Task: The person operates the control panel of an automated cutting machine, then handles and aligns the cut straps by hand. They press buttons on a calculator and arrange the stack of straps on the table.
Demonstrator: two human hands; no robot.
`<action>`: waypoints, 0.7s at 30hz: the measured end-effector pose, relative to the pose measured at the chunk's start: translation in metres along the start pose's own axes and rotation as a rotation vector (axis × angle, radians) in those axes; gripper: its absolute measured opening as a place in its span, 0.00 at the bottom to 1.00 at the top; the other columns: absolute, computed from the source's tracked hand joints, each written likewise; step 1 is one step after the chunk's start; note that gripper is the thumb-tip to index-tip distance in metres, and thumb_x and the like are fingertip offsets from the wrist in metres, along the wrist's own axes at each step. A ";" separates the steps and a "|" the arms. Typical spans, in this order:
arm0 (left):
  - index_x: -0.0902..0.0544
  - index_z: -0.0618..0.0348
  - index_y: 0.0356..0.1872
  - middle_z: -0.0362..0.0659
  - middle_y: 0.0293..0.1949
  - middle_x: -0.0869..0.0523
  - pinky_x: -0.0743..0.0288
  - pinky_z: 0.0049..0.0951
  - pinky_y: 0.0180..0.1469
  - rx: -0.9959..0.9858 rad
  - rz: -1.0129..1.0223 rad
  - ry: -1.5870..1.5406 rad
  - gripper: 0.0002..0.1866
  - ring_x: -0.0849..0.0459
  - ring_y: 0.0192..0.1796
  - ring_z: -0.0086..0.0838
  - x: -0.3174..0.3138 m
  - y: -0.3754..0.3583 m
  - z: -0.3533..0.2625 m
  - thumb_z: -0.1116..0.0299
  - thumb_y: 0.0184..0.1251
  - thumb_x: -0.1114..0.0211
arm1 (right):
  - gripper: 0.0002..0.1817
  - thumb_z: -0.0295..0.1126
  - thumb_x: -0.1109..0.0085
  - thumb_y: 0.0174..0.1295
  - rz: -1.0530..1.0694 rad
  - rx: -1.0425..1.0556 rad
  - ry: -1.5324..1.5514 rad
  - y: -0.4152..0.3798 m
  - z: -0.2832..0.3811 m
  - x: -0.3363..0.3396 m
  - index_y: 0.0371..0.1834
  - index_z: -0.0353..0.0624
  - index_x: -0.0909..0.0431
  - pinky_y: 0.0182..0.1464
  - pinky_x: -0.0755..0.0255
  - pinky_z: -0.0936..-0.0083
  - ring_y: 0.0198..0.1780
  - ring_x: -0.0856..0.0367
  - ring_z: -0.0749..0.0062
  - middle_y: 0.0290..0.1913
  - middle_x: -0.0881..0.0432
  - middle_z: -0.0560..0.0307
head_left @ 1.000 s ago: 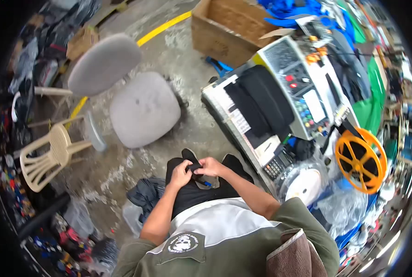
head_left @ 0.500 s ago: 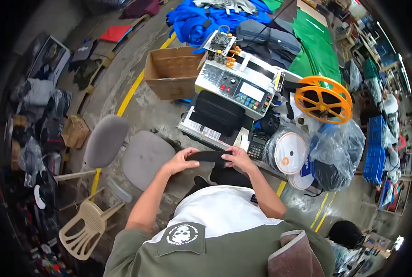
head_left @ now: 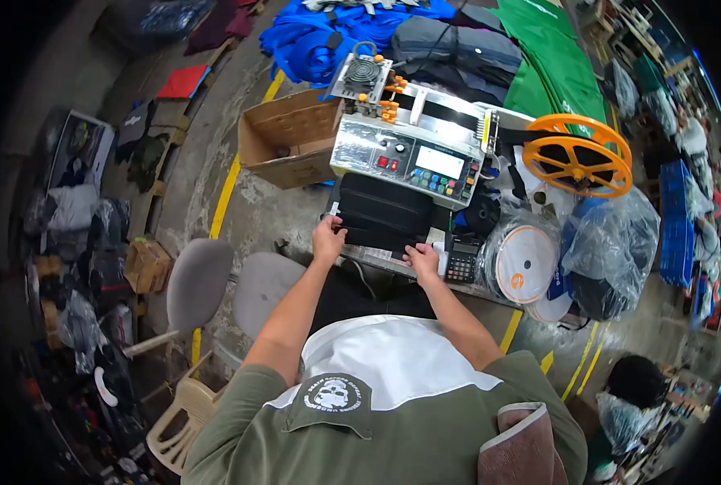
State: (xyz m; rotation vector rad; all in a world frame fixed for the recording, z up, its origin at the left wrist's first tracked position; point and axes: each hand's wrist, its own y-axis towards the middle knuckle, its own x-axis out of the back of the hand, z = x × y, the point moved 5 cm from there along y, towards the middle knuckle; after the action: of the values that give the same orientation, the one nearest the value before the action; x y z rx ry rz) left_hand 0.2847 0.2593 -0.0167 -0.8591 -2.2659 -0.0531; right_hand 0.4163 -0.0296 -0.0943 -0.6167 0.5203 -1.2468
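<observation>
Big picture first: the concrete floor point(head_left: 255, 198) with its yellow line point(head_left: 229, 187) takes up the left side, a grey swivel chair point(head_left: 239, 287) sitting on it just left of the person. Beyond that, a heap of blue fabric point(head_left: 320, 36) and green fabric point(head_left: 566, 69) at the top. An open cardboard box point(head_left: 289, 139) stands on the floor beside the worktop point(head_left: 393, 263). On that worktop, the silver machine point(head_left: 409, 145) with its red and coloured buttons, and to its right the orange reel point(head_left: 579, 153). Below the reel, clear plastic bags point(head_left: 615, 246) and a white roll of tape point(head_left: 522, 264) in wrapping. In front of the machine lies the stack of black strips point(head_left: 384, 212), flat at the worktop's near edge. The left hand point(head_left: 329, 239) is pressed on the stack's left end, fingers curled over it. The right hand point(head_left: 422, 260) rests at the stack's lower right corner, fingers bent down on it; whether it pinches a strip, I can't tell. A small black calculator point(head_left: 462, 261) sits just beside the right hand.
</observation>
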 end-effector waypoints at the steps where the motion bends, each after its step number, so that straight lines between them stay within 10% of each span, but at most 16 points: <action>1: 0.10 0.58 0.52 0.42 0.40 0.07 0.14 0.34 0.49 0.038 -0.015 0.003 0.19 0.09 0.41 0.30 -0.003 0.007 0.000 0.74 0.62 0.15 | 0.17 0.26 0.21 0.72 -0.021 0.003 0.012 0.002 -0.001 -0.003 0.58 0.32 0.19 0.32 0.15 0.72 0.35 0.08 0.69 0.42 0.10 0.51; 15: 0.20 0.59 0.41 0.44 0.32 0.11 0.18 0.38 0.42 0.002 0.311 -0.190 0.19 0.12 0.34 0.33 0.005 0.090 0.054 0.67 0.66 0.14 | 0.24 0.37 0.09 0.59 -0.632 0.126 -0.109 0.011 -0.051 -0.020 0.49 0.35 0.13 0.42 0.15 0.68 0.36 0.12 0.71 0.35 0.09 0.58; 21: 0.10 0.56 0.46 0.49 0.38 0.07 0.14 0.43 0.50 -0.151 0.279 0.258 0.11 0.06 0.43 0.42 0.152 0.109 0.134 0.63 0.71 0.22 | 0.18 0.37 0.11 0.60 -0.713 0.110 -0.263 -0.002 -0.043 -0.026 0.44 0.41 0.12 0.44 0.17 0.68 0.35 0.13 0.70 0.33 0.10 0.58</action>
State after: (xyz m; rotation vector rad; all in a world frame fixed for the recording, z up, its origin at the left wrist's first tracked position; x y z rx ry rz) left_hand 0.1880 0.4666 -0.0438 -1.1704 -1.9042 -0.1987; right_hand 0.3796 -0.0106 -0.1236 -0.8978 -0.0070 -1.8120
